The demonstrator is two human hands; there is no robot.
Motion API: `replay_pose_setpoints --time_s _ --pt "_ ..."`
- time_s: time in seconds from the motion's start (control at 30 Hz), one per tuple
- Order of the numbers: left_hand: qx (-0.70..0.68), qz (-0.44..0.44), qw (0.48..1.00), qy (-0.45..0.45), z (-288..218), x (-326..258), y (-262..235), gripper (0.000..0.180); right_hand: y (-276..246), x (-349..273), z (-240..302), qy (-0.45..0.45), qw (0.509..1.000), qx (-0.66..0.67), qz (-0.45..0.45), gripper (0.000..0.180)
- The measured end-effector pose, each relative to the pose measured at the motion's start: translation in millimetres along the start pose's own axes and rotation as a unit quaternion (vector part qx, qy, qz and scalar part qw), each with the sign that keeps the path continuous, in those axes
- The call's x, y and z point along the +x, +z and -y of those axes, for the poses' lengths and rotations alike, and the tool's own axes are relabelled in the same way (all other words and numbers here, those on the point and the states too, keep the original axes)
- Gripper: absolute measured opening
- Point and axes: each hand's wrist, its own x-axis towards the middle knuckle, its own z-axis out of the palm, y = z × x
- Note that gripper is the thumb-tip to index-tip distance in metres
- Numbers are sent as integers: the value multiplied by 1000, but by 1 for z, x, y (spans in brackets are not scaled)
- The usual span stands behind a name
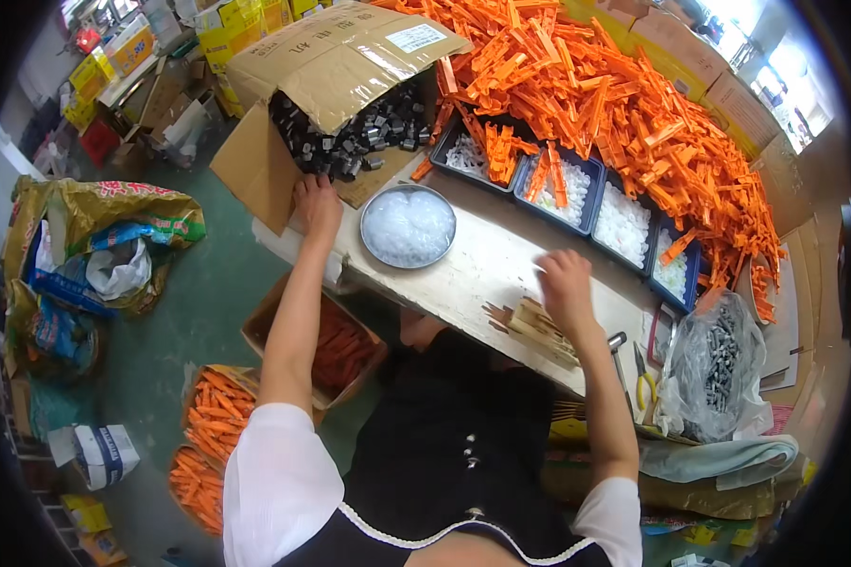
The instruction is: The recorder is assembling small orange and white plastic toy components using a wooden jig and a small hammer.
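Note:
My left hand [319, 205] reaches to the mouth of a tipped cardboard box [340, 57] full of small black parts [355, 142]. Its fingers are closed at the near edge of the heap, on what looks like one small black part. Over the bench hovers my right hand [566, 286], its fingers curled together and slightly blurred; whatever they hold is hidden. Just below that hand lie a wooden block [539, 326] and thin brown strips [497, 315]. Between my hands stands a round metal dish [408, 227] with a clear, whitish filling.
Orange plastic parts [577, 80] pile high behind several blue trays [624, 222] of small white pieces. At right lie yellow-handled pliers [645, 383] and a clear bag [719, 364] of grey parts. Boxes of orange pieces [219, 406] and a golden sack [113, 213] stand on the floor.

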Motion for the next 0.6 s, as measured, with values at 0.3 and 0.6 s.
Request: replay_pose_setpoints --time_s 0.3,0.6 --pt "-178 -60 981 58 -1 1 -4 25 100 179 40 -177 961 -201 75 13" --pt "-169 -44 984 35 0 10 -3 22 144 220 22 -198 935 -278 101 14"
